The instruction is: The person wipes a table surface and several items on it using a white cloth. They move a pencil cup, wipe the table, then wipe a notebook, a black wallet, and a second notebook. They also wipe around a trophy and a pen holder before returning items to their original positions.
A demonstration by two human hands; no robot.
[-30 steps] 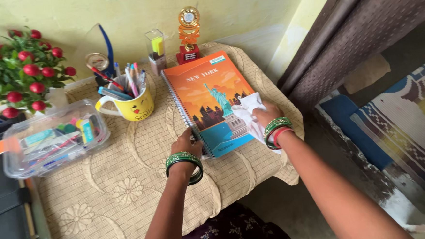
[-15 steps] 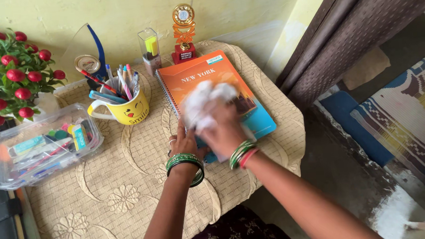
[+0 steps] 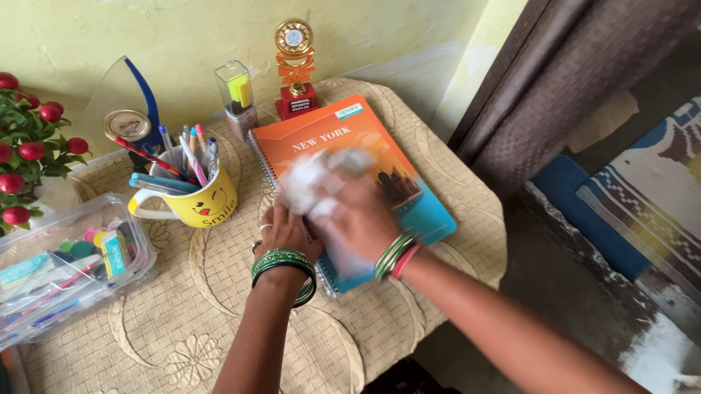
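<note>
Spiral notebook point(image 3: 381, 171) lies flat near the table's point(image 3: 214, 340) right edge, toward the far right corner. Long axis runs from far edge to near edge, slanting right as it nears the person; spiral binding on its left side. Cover orange with a city skyline, turning blue at the near corner.

Right hand point(image 3: 359, 216) is closed around a white cloth point(image 3: 310, 179), pressing it on the middle of the cover; hand and cloth are motion-blurred. Left hand point(image 3: 284, 228) rests on the spiral edge, fingers bent, gripping nothing separate. Green bangles on both wrists.

Left of the notebook, a yellow mug point(image 3: 195, 201) full of pens. At the far edge, a small orange trophy point(image 3: 295, 64). Toward the left edge, a clear plastic box point(image 3: 50, 269) of stationery and a red-berried plant point(image 3: 8, 155).
</note>
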